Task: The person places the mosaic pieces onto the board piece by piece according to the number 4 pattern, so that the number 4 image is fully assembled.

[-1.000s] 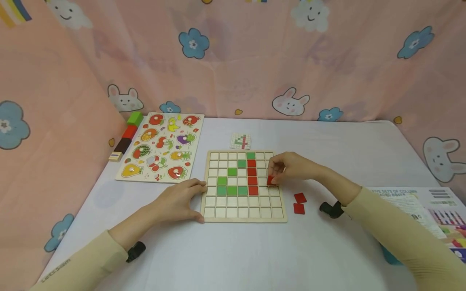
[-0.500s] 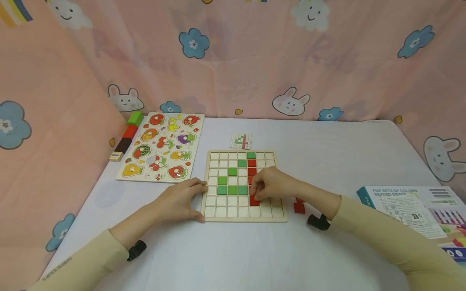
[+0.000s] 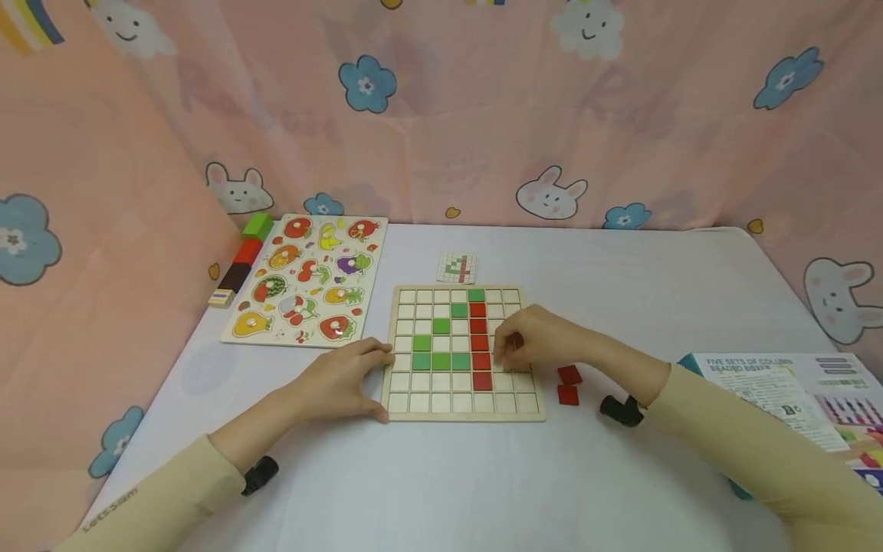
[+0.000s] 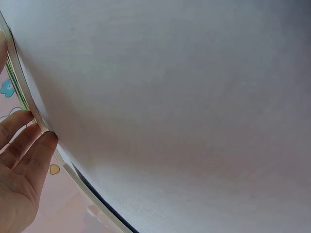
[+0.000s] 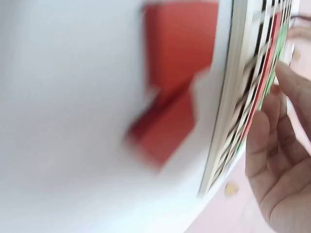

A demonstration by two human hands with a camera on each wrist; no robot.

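A wooden grid board (image 3: 465, 418) lies flat in the middle of the table. Green tiles (image 3: 440, 361) form a stepped shape in it, beside a column of red tiles (image 3: 482, 381). My left hand (image 3: 338, 381) rests its thumb and fingertips against the board's left edge. Over the right-hand squares hovers my right hand (image 3: 541, 337), fingers loosely bent. The right wrist view shows nothing between those fingers (image 5: 257, 131). Two loose red tiles (image 3: 569, 385) lie just right of the board. Behind it is a small pattern card (image 3: 457, 268) printed with a green and red grid.
A fruit peg puzzle (image 3: 303, 284) lies at the back left, with a row of coloured blocks (image 3: 237, 264) along its outer side. A printed box (image 3: 773, 391) stands at the right, partly behind the right sleeve. Pink patterned cloth (image 3: 441, 115) walls in the table.
My right hand carried a red tile leftward, set it at the bottom of the red column, and let go. It has since moved back up and right. My left hand stayed put.
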